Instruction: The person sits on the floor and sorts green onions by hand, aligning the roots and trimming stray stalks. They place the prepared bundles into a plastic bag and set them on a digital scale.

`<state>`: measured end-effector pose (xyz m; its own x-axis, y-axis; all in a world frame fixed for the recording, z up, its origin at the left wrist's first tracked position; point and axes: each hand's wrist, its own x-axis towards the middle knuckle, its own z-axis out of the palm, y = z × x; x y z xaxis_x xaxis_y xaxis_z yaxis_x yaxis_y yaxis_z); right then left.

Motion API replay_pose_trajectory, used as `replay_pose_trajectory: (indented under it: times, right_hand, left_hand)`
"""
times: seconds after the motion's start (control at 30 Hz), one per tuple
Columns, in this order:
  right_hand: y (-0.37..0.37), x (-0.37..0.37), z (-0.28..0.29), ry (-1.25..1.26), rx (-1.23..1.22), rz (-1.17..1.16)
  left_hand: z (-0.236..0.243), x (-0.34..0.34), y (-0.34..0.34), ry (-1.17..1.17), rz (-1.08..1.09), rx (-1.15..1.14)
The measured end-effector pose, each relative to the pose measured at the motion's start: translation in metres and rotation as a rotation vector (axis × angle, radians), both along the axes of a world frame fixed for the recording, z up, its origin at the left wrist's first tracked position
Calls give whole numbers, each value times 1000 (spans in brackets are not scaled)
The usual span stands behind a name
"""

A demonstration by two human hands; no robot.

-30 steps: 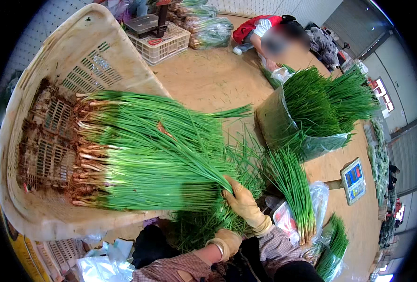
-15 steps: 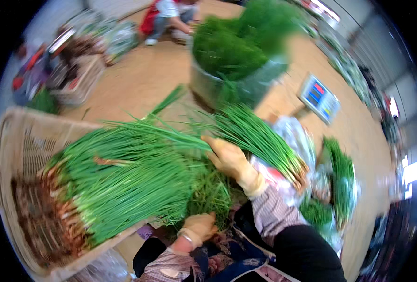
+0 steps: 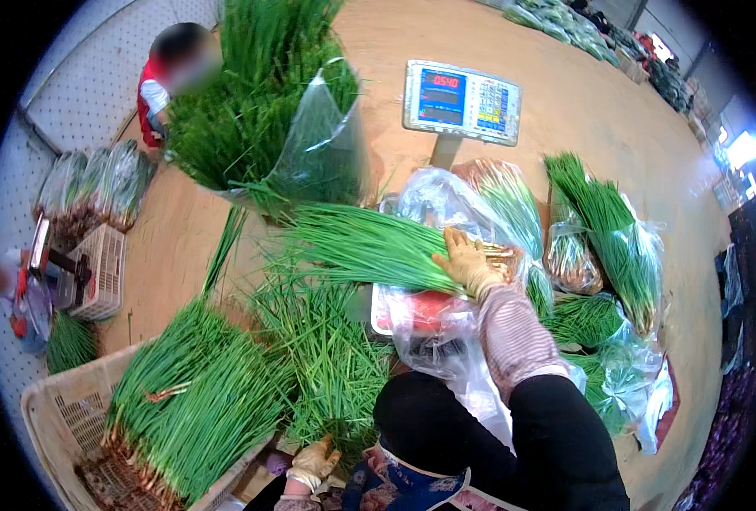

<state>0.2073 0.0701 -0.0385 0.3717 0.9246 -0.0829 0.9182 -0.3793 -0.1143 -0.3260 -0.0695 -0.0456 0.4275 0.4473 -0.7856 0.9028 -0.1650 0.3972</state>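
My right hand (image 3: 472, 260), in a tan glove, lies with spread fingers on the root end of a bunch of spring onions (image 3: 369, 247). The bunch rests across the bagged scale platform (image 3: 384, 311), its green tops pointing left. At the bottom, my gloved left hand (image 3: 314, 464) is beside a heap of loose green leaves (image 3: 327, 366); its fingers are loosely apart and nothing shows in them. More spring onions (image 3: 208, 392) lie in a beige plastic crate (image 3: 63, 400) at the left, roots toward me.
Behind the bunch stands a large clear bag (image 3: 318, 145) packed with greens. The scale's display (image 3: 461, 100) rises on a post. Bagged onions (image 3: 604, 238) lie at the right. A person (image 3: 152, 102) in red is far left, near another crate (image 3: 101, 272).
My right hand has moved right, and a bunch now lies under it on the scale. My left hand stays low by the leaf heap. The view has turned.
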Motion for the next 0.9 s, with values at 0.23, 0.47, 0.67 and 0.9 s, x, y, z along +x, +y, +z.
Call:
replay_pose_trajectory:
  times: [0.23,0.47,0.67,0.9]
  right_hand:
    - [-34,33,47,176,496,-36]
    - [-137,108,-22,396,121,-554]
    - [-127,137,-16,479,643,-545]
    - [-140,98,64,593,769,-449]
  left_hand:
    - [17,11,-36,39,86,-162]
    - [34,30,-56,20,50,-127]
    - [16,5,-74,-34,83,-70]
    - [8,3,-96,-129,118,63]
